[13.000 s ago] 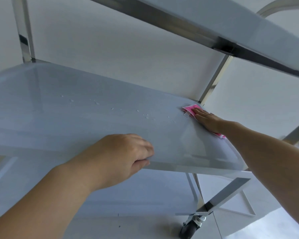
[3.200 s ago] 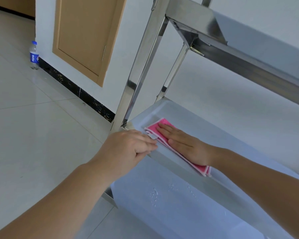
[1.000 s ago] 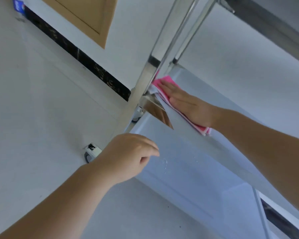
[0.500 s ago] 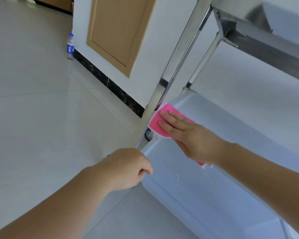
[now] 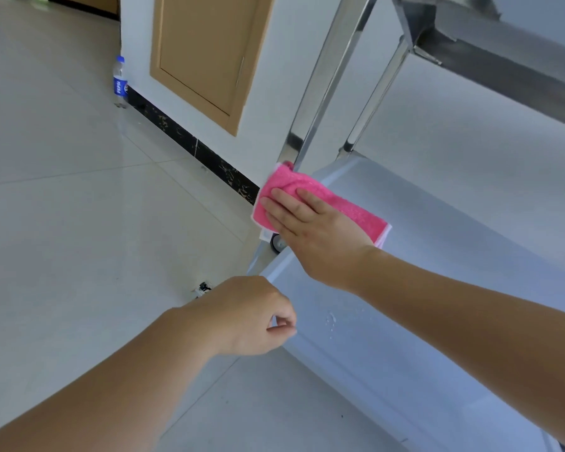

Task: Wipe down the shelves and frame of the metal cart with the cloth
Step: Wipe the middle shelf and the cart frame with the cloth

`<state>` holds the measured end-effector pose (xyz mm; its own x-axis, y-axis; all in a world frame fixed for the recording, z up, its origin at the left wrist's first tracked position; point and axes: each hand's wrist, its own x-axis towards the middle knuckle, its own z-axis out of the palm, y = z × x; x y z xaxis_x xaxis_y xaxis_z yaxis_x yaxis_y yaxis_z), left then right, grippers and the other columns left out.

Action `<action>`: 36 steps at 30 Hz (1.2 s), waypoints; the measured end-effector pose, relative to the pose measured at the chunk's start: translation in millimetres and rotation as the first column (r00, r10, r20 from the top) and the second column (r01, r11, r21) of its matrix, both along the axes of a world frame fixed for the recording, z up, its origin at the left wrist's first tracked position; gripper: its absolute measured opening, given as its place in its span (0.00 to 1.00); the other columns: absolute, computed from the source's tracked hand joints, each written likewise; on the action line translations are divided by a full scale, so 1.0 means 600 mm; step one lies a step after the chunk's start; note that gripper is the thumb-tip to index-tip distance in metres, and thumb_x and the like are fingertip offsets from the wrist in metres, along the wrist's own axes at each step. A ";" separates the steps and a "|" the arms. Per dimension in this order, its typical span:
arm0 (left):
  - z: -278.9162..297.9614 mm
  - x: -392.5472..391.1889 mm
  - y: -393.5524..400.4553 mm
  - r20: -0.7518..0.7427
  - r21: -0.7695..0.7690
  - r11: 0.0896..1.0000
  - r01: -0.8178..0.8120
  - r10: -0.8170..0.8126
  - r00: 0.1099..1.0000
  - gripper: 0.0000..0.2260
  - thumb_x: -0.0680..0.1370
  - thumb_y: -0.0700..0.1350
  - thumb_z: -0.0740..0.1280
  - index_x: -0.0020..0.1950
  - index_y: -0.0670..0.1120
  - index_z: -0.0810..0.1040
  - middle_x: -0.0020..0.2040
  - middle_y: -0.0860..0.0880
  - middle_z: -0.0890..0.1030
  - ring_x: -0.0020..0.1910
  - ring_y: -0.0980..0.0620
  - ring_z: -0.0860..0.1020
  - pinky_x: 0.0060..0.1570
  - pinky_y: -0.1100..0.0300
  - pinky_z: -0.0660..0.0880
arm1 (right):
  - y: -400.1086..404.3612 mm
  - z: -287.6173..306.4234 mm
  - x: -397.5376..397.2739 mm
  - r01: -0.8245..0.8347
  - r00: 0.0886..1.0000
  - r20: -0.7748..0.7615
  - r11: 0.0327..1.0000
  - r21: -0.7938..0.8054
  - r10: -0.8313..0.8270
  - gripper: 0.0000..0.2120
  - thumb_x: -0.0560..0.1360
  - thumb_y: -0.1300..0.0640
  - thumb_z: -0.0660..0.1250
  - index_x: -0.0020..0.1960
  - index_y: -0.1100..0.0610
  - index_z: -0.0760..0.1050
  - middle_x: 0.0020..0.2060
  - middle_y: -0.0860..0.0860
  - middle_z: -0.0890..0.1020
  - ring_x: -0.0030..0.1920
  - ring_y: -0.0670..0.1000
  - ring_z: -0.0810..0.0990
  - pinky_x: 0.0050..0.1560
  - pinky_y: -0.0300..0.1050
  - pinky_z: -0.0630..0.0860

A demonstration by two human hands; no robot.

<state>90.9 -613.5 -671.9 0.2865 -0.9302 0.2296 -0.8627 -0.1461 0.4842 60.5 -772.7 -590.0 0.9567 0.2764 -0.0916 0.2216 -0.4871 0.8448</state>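
cloth (image 5: 323,203) under right hand (image 5: 313,230) fingers (image 5: 284,207)

We are indoors, in what looks like a plain room of a home or a small service space; we cannot say which. Large pale glossy floor tiles (image 5: 79,197) spread out to the left of the left hand (image 5: 242,316). Beyond the right hand (image 5: 310,230), a white wall (image 5: 268,93) carries a black speckled skirting strip (image 5: 190,143) and a tan wooden door panel (image 5: 206,53). A plastic drink bottle with a blue label (image 5: 119,81) stands on the floor against that wall, well apart from both hands. A stainless steel cart (image 5: 327,79) on castors stands right by the right hand.
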 end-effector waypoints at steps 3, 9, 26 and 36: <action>0.004 -0.018 -0.019 0.023 0.010 0.999 0.035 -0.035 0.999 0.12 0.76 0.55 0.60 0.34 0.52 0.74 0.29 0.60 0.73 0.34 0.60 0.72 0.36 0.63 0.70 | -0.008 0.003 -0.027 0.034 0.999 -0.012 0.999 -0.005 -0.034 0.28 0.78 0.53 0.48 0.76 0.59 0.48 0.76 0.55 0.43 0.75 0.57 0.39 0.71 0.55 0.36; 0.010 -0.053 -0.066 0.054 -0.022 0.995 0.093 -0.092 0.994 0.18 0.74 0.54 0.60 0.27 0.48 0.65 0.24 0.52 0.70 0.28 0.54 0.69 0.29 0.61 0.65 | -0.040 0.006 -0.104 0.105 0.994 -0.017 0.993 0.055 -0.104 0.29 0.78 0.53 0.46 0.76 0.58 0.43 0.76 0.53 0.40 0.75 0.57 0.36 0.72 0.54 0.36; 0.015 -0.174 -0.176 0.096 -0.038 0.938 0.345 -0.340 0.935 0.16 0.74 0.54 0.61 0.28 0.49 0.67 0.26 0.52 0.72 0.29 0.54 0.71 0.35 0.60 0.70 | -0.163 0.005 -0.375 0.158 0.987 0.002 0.986 0.056 -0.159 0.30 0.75 0.55 0.49 0.76 0.56 0.46 0.75 0.49 0.47 0.74 0.53 0.41 0.73 0.54 0.44; 0.038 -0.232 -0.222 0.127 -0.069 0.905 0.420 -0.409 0.904 0.17 0.74 0.52 0.63 0.27 0.49 0.66 0.26 0.52 0.73 0.30 0.53 0.71 0.33 0.61 0.69 | -0.208 -0.001 -0.472 0.147 0.988 0.048 0.988 0.055 -0.150 0.29 0.75 0.57 0.52 0.76 0.56 0.50 0.75 0.48 0.56 0.75 0.53 0.47 0.73 0.54 0.50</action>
